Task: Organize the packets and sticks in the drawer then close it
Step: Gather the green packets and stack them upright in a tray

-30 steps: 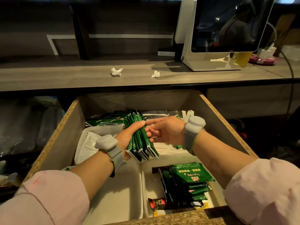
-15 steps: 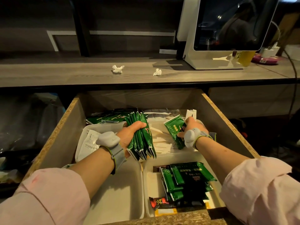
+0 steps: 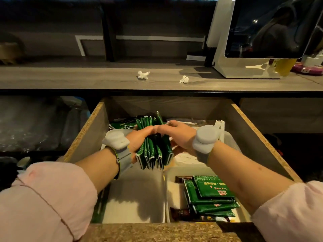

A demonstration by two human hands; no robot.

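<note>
An open wooden drawer (image 3: 262, 137) holds white trays. My left hand (image 3: 139, 138) grips a fanned stack of green packets (image 3: 153, 151) held upright above the trays. My right hand (image 3: 176, 135) closes on the same stack from the right, thumbs almost touching. More green packets (image 3: 211, 198) lie flat in the near right tray (image 3: 174, 189), with a dark brown packet (image 3: 180, 213) under them. The near left tray (image 3: 136, 198) has nothing in it. Other green packets (image 3: 122, 124) lie at the back left. White sticks (image 3: 187, 157) lie in the back right tray, partly hidden by my right hand.
The drawer's front edge (image 3: 157, 231) runs along the bottom. Above it a wooden counter (image 3: 87, 77) carries two crumpled white paper bits (image 3: 143, 74), a white-framed screen (image 3: 262, 41), a yellow cup (image 3: 284, 66) and a pink item (image 3: 307, 69). Dark plastic bags (image 3: 35, 123) lie left of the drawer.
My right hand left the back right of the drawer, came back to the middle and closed on the stack in my left hand. The stack has thickened by a packet or two.
</note>
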